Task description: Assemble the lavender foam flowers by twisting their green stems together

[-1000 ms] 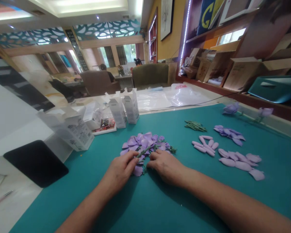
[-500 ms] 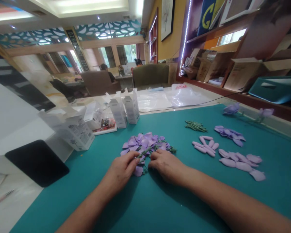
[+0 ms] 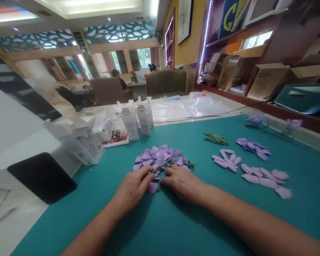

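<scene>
A heap of purple petal pieces [image 3: 161, 153] with small green parts lies on the teal mat [image 3: 160, 227] in front of me. My left hand [image 3: 136, 181], at the heap's near left, pinches a green stem piece [image 3: 160, 167] between thumb and fingers. At the heap's near right, my right hand [image 3: 181, 181] has its fingers curled down among the pieces; what the fingertips hold, if anything, is hidden. Sorted groups lie to the right: green stems [image 3: 216, 138], pale oval pieces [image 3: 226, 161], purple petals [image 3: 253, 147] and pale pink petals [image 3: 266, 177].
Open white boxes [image 3: 130, 121] and a white tray [image 3: 116, 143] stand at the back left. A black tablet-like slab [image 3: 42, 177] leans at the left. Purple flowers [image 3: 256, 120] lie by the right edge. Cardboard boxes [image 3: 269, 81] fill the shelf behind. Other people sit far back.
My right hand has shifted slightly left within the heap, toward the left hand. The left hand keeps its pinch on the green stem piece.
</scene>
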Demonstrator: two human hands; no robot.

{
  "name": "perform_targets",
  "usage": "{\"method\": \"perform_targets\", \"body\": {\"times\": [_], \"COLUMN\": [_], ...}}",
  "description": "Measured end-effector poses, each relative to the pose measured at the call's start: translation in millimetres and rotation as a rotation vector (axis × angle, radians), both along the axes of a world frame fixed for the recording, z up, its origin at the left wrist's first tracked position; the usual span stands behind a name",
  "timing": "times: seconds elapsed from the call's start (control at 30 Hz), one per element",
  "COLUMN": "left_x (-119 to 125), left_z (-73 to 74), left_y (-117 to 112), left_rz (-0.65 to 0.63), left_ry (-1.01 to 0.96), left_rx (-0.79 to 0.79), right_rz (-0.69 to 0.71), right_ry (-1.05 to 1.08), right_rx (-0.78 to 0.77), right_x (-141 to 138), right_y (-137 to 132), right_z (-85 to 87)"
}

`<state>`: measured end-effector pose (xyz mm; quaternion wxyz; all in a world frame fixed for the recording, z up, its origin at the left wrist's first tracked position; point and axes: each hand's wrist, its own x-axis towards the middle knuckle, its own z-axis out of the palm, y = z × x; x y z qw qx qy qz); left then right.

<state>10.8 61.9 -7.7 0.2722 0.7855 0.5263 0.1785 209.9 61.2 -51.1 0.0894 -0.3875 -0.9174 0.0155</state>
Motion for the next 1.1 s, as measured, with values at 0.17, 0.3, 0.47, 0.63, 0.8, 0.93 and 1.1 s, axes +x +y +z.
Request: {"method": "perform_targets", "body": {"times": [0.17, 0.3, 0.47, 0.63, 0.8, 0.93, 1.1], "left_x": [0, -1, -1, -1, 0, -1, -2], "left_z": [-0.8, -2.3, -1.4, 1.4, 3.3, 1.8, -1.0], "left_y": [0, 1, 1, 0, 0, 1, 0], "left_rz": [0.0, -0.008, -0.004, 0.034, 0.039, 0.026, 0.024], "left_ry": [-0.008, -0.018, -0.004, 0.007, 0.012, 0.001, -0.002], "left_rx": [-0.01, -0.003, -0.003, 0.007, -0.002, -0.01, -0.01], "right_rz": [0.005, 0.039, 0.054, -0.168, -0.329, -0.285, -0.251], "right_ry": [-0.015, -0.011, 0.015, 0.124, 0.117, 0.093, 0.017], "right_rx": [0.018, 0.022, -0.002, 0.018, -0.008, -0.02, -0.027], "right_x": [0, -7, -7, 16, 30, 24, 12], "right_y": [1, -7, -9, 9, 20, 17, 11], "right_z": [3.3, 4.4, 5.1, 12.2, 17.5, 14.6, 7.0]}}
